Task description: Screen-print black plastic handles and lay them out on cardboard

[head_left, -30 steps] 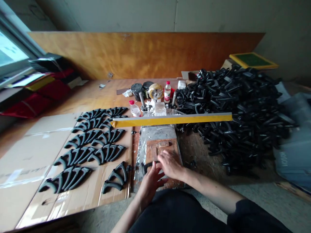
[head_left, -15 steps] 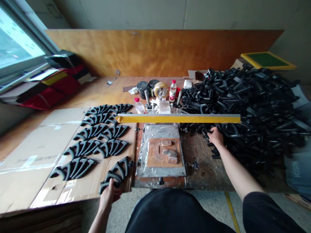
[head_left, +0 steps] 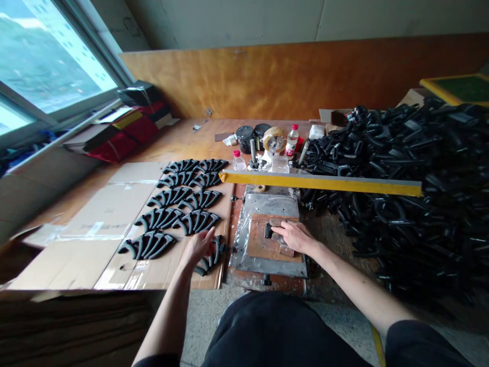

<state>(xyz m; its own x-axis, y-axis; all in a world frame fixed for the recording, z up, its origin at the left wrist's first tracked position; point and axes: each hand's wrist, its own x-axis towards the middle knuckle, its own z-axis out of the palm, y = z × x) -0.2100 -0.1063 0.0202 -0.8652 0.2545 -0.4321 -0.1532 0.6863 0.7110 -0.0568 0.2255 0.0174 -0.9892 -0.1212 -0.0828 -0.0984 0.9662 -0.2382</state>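
My right hand (head_left: pixel 294 236) is over the wooden board of the jig and grips a small black plastic part (head_left: pixel 268 230) between thumb and fingers. Most of that part is hidden by the fingers. Under it, the brown wooden board (head_left: pixel 260 244) with small blocks lies on a grey metal plate (head_left: pixel 248 262). My left hand (head_left: pixel 199 245) hovers over the nearest right group of black curved parts (head_left: pixel 209 261) on the cardboard, its fingers stretched out and apart. Whether it touches them I cannot tell. Several fanned rows of the curved parts (head_left: pixel 148 245) lie beside it.
A yellow-edged bar (head_left: pixel 321 182) spans above the plate. On the right rises a big heap of black parts (head_left: pixel 412 178). Behind the bar stand bottles (head_left: pixel 292 140), black tubs (head_left: pixel 245 138) and a tape roll (head_left: pixel 274 139). Cardboard (head_left: pixel 95 219) covers the left side.
My right hand has come from the heap to the board, bringing a black part. My left hand has shifted up over the nearest group. The view has turned left.
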